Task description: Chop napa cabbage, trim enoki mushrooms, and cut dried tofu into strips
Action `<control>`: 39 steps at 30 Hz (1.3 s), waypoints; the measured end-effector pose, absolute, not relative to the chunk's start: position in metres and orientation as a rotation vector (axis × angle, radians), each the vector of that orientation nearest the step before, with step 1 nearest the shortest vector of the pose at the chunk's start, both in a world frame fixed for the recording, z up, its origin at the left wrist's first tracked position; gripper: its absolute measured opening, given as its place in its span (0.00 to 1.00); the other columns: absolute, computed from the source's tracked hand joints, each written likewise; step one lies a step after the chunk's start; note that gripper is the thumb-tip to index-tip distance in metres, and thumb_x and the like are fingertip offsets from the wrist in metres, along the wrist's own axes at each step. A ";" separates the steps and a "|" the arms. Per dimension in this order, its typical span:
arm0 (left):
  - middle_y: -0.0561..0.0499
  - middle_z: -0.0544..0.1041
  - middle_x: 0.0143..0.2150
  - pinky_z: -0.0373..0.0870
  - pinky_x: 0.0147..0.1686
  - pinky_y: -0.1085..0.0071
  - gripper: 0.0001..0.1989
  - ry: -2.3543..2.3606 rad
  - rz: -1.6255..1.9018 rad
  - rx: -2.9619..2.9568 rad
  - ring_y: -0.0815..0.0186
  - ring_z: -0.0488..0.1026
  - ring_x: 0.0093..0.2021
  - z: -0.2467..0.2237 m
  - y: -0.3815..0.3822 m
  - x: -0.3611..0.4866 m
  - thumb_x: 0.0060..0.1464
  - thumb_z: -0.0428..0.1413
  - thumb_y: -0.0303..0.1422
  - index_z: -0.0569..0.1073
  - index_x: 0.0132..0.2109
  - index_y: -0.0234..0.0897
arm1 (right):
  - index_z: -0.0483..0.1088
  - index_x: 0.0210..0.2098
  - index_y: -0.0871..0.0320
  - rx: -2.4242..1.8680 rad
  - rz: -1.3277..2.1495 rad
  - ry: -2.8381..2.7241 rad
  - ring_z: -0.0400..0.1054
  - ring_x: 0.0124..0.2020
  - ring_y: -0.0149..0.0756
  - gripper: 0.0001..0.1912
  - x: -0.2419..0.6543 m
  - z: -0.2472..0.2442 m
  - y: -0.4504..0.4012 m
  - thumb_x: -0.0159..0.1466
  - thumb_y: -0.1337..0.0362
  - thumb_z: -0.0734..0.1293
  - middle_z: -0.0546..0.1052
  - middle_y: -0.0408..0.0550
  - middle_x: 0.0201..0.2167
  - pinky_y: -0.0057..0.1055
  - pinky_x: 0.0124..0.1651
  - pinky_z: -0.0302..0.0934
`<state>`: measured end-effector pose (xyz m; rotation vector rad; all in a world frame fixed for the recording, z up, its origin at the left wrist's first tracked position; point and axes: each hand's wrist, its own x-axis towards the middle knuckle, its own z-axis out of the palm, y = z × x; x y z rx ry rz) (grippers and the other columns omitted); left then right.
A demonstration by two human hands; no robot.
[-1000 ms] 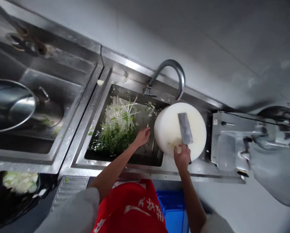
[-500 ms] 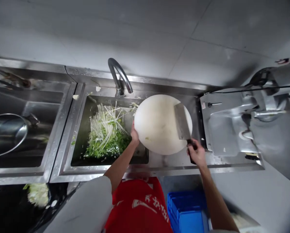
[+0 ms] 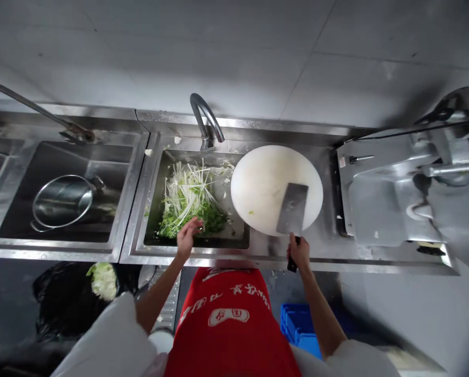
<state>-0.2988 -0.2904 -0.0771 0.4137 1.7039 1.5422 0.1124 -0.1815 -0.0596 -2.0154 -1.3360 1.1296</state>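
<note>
My right hand [image 3: 299,252] is wrapped round the dark handle of a cleaver [image 3: 293,208]. Its broad blade lies flat over the front right part of a round white cutting board [image 3: 258,180]. Over the front of the sink [image 3: 234,244] hovers my left hand [image 3: 188,235], fingers loosely spread, holding nothing I can see. Just beyond it is a heap of leafy greens with long pale stems [image 3: 189,196] in that sink. The stems point towards the wall and the leaves towards me.
A curved faucet [image 3: 207,118] rises behind the greens. In the left sink sits a metal pot [image 3: 64,201]. A machine with a metal tray [image 3: 376,212] stands right of the board. Below are a black bag [image 3: 62,303] with vegetable scraps and blue crates [image 3: 307,327].
My left hand has let go of the board's left edge and moved left over the sink. The cleaver has come nearer me on the board. The view has shifted left.
</note>
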 end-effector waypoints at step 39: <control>0.42 0.85 0.45 0.77 0.54 0.57 0.25 2.184 1.368 0.804 0.52 0.82 0.46 -0.014 -0.426 -0.329 0.58 0.58 0.56 0.82 0.47 0.38 | 0.77 0.33 0.58 -1.656 0.940 -2.313 0.78 0.35 0.41 0.19 -0.058 -0.018 -0.130 0.71 0.51 0.66 0.82 0.52 0.28 0.26 0.35 0.60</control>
